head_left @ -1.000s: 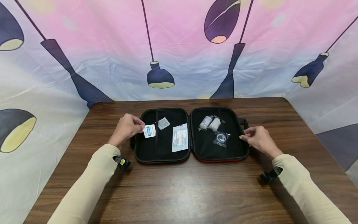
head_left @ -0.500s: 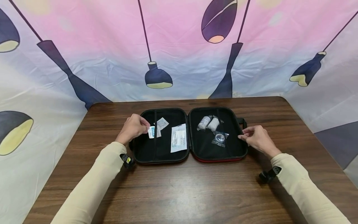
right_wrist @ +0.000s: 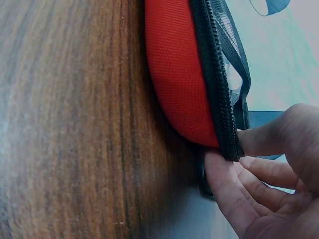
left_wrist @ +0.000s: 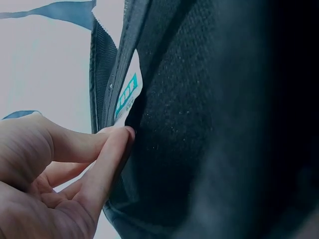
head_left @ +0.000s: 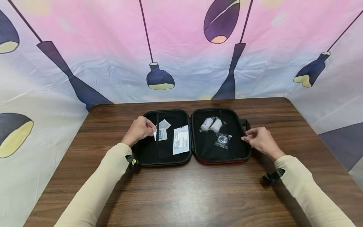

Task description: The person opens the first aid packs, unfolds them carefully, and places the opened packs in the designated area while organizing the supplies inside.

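Observation:
An unfolded zip case, black inside and red outside, lies on the table. My left hand pinches the left edge of a small white packet with blue print, in the case's left half. A black elastic strap crosses over this packet. Just behind it lies another small white packet, and a larger white printed packet is nearer the hinge. With thumb and fingers, my right hand grips the zipped rim at the case's right side.
In the right half are two wrapped white rolls and a clear packet with a ring-shaped item. A black handle sticks out on the right. Behind the wooden table hangs a printed cloth.
My left hand has moved right with the small blue-printed packet, from left of the strap to underneath it. My right hand keeps its grip on the rim.

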`<action>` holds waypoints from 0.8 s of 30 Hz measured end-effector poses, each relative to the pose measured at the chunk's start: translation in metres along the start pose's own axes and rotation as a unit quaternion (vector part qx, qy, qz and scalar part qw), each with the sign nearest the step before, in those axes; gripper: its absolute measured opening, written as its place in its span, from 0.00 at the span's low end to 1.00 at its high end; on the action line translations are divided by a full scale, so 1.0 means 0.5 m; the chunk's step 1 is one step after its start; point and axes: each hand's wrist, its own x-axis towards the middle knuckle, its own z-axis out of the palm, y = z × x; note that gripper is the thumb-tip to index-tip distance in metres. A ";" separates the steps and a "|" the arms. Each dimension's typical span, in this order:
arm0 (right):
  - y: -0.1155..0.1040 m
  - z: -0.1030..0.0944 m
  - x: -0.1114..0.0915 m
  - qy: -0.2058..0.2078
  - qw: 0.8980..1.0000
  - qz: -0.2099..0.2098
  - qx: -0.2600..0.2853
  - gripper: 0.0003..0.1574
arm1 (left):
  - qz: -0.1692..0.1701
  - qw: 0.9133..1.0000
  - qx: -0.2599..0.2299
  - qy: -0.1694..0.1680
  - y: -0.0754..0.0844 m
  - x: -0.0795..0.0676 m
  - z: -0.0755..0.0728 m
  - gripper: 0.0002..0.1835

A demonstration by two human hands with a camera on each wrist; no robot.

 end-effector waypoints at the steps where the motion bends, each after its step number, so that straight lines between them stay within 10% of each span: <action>1: 0.000 0.000 0.000 0.000 1.000 0.001 0.000 0.25 | 0.002 1.000 0.003 0.002 0.000 0.001 0.002 0.07; 15: -0.005 -0.001 -0.002 0.000 1.000 0.005 -0.003 0.25 | -0.016 0.999 -0.035 0.016 -0.003 0.004 0.011 0.07; 24: -0.002 -0.001 -0.002 0.002 1.000 0.001 -0.004 0.25 | 0.021 0.999 0.030 0.015 0.002 -0.003 -0.013 0.09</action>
